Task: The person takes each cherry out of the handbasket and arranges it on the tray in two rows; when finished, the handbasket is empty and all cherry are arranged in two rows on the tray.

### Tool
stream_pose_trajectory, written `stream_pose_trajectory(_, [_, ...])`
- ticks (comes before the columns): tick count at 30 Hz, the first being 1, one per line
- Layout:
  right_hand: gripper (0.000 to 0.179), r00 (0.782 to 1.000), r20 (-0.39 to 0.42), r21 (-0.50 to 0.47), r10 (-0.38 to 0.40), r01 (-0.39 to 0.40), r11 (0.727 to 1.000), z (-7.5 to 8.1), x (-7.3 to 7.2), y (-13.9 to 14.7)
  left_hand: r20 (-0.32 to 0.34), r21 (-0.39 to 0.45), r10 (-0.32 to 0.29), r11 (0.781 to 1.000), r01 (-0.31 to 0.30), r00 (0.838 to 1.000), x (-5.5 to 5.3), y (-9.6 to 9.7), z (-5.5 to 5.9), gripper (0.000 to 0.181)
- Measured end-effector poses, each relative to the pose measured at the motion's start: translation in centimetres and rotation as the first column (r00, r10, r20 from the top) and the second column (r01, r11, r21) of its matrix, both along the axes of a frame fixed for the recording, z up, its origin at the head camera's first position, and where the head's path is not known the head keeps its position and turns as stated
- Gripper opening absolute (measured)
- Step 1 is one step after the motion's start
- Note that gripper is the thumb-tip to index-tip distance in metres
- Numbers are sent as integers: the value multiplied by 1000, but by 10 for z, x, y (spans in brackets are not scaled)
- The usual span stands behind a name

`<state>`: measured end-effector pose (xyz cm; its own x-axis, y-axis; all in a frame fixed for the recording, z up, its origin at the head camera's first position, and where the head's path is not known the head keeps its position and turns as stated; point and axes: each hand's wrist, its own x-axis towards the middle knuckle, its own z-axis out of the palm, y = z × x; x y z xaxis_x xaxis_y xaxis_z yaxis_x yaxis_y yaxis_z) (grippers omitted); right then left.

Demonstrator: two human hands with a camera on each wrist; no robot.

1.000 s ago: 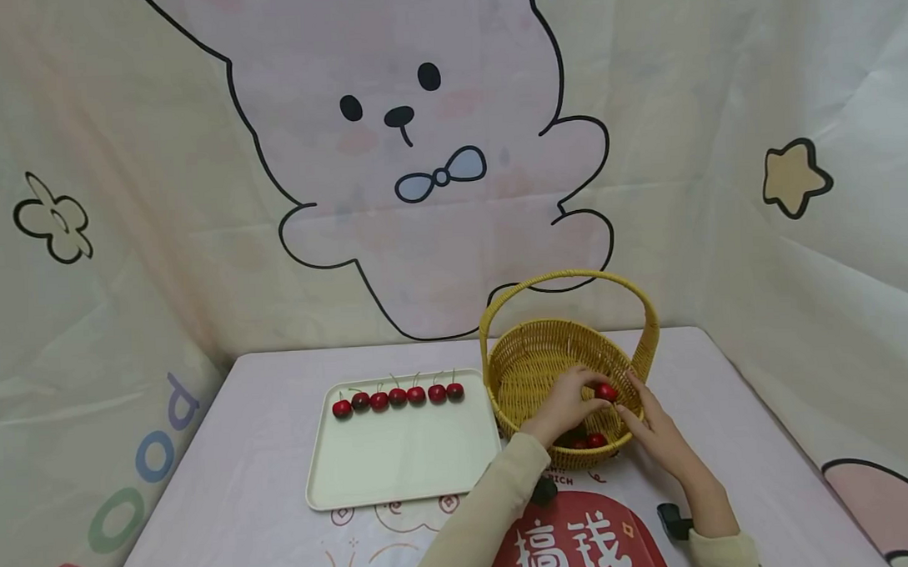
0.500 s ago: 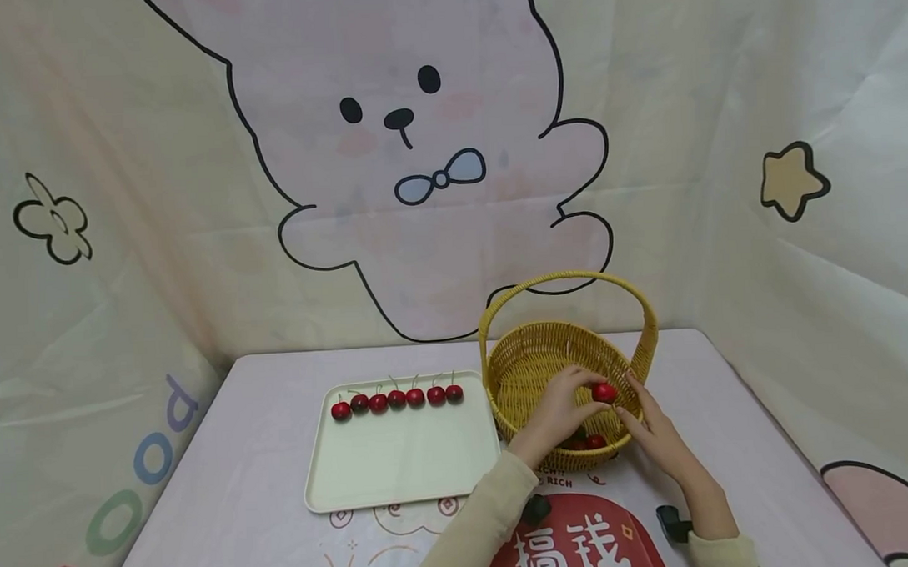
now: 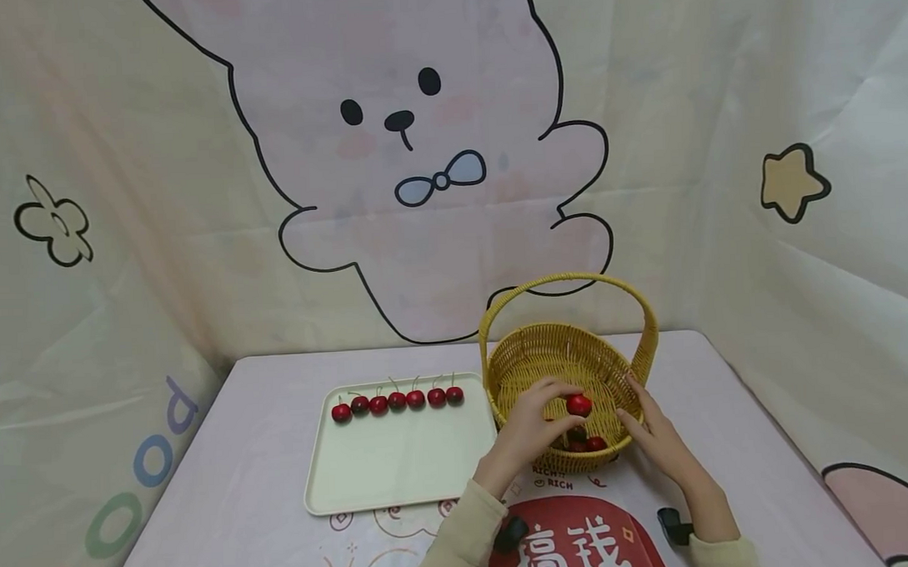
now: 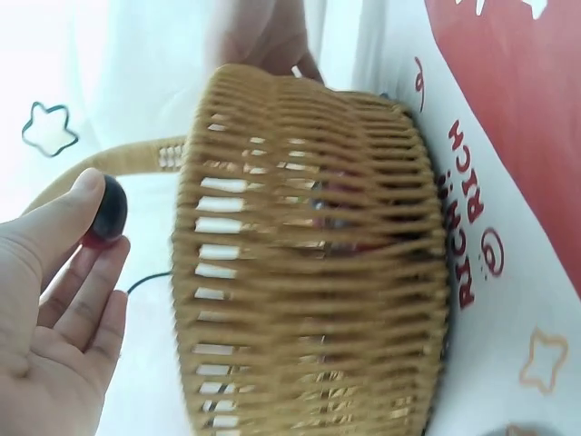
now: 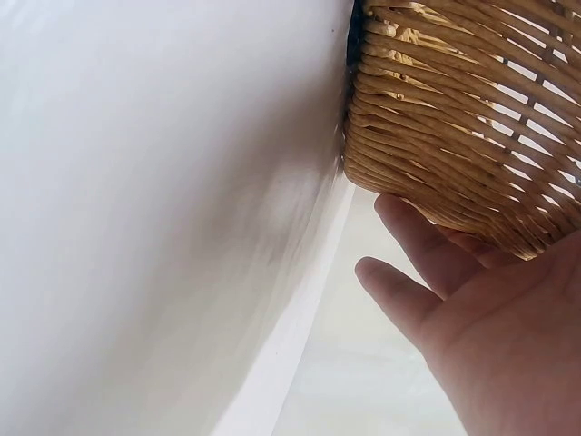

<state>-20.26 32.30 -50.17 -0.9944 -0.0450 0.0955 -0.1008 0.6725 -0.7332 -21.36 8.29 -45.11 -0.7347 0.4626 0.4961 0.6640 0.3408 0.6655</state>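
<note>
My left hand (image 3: 530, 431) pinches a red cherry (image 3: 579, 405) between thumb and fingers, over the near left part of the yellow wicker basket (image 3: 547, 359). In the left wrist view the cherry (image 4: 110, 211) looks dark above and red below, beside the basket's rim, with a thin stem trailing toward the weave. Several more cherries (image 3: 596, 444) lie at the basket's near side, inside. On the basket's right side, my right hand (image 3: 666, 443) holds the rim, thumb at its inner edge. The right wrist view shows fingers (image 5: 408, 232) along the outer weave.
Left of the basket lies a cream tray (image 3: 386, 478) with a row of several cherries (image 3: 396, 401) along its far edge. The basket's tall arched handle (image 3: 570, 277) rises over it. A printed cloth backdrop (image 3: 438, 259) stands behind the table (image 3: 257, 457).
My left hand has drawn left and a little toward me with the cherry, away from the right hand. The right hand stays at the basket's rim. The tray's row is unchanged.
</note>
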Motion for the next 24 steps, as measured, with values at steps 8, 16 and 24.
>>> stream_pose_trajectory(8, [70,1000,-8,-2,11,-11,1000,2,2,-1,3,-7,1,1000,-1,1000,5,-23,-1,36])
stream_pose_trajectory(16, [70,1000,-9,-5,8,-8,1000,0,1,0,9,9,23,1000,-23,1000,5,-36,-5,35])
stream_pose_trajectory(24, [70,1000,-9,-5,6,-6,1000,-1,1,0,-20,9,29,1000,-29,999,3,-53,2,36])
